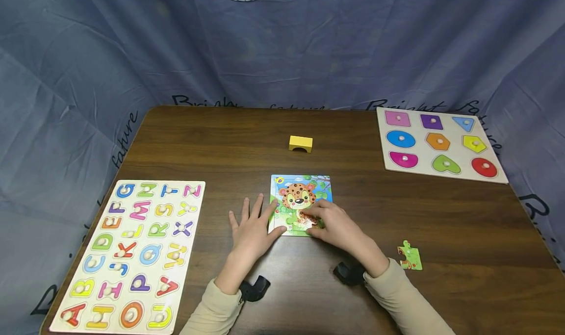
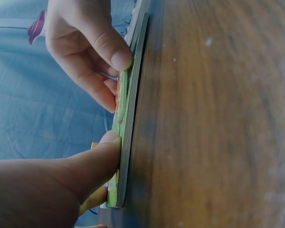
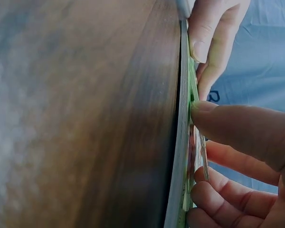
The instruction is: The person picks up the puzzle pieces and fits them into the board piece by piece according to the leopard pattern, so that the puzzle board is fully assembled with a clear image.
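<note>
A square leopard jigsaw puzzle (image 1: 289,180) lies flat on the table in front of the person. The left hand (image 1: 250,231) has its fingers spread, with thumb and forefinger touching the puzzle's left and lower-left parts. Over the lower right of the puzzle, the right hand (image 1: 339,227) pinches a puzzle piece (image 3: 204,159) between thumb and fingers. That piece is tilted and slightly raised off the board in the right wrist view; the fingers hide much of it. A loose green puzzle piece (image 1: 411,257) lies on the table, right of the right forearm.
A white alphabet peg board (image 1: 152,281) lies at the left. At the back right is a shape peg board (image 1: 421,170). One yellow arch block (image 1: 301,142) stands behind the puzzle. Blue cloth (image 1: 282,45) hangs behind the wooden table (image 1: 220,148).
</note>
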